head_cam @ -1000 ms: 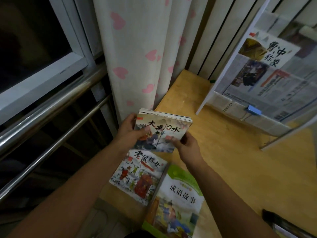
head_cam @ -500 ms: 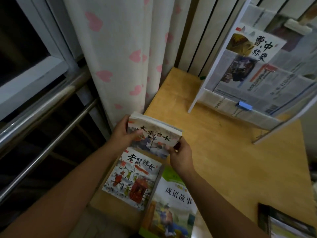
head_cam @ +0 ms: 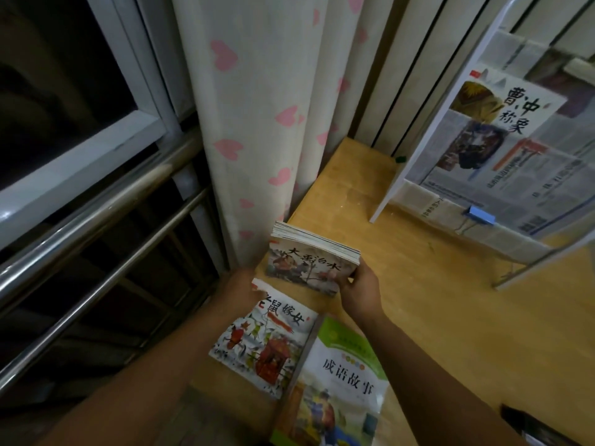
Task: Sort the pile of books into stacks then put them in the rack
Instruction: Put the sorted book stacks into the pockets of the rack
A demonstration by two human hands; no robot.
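Wooden table (head_cam: 418, 317) carried the books: the left hand (head_cam: 240, 289) touched the white book's (head_cam: 264, 339) far corner, fingers hidden, grip unclear; the right hand (head_cam: 359, 289) pinched the small stack (head_cam: 309, 260), rack (head_cam: 502, 162) far right

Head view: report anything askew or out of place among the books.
The red-and-white picture book hangs its near-left corner over the table edge. The green-topped book lies beside it, turned at a different angle, not squared. The stack gripped by the right hand looks fairly even.
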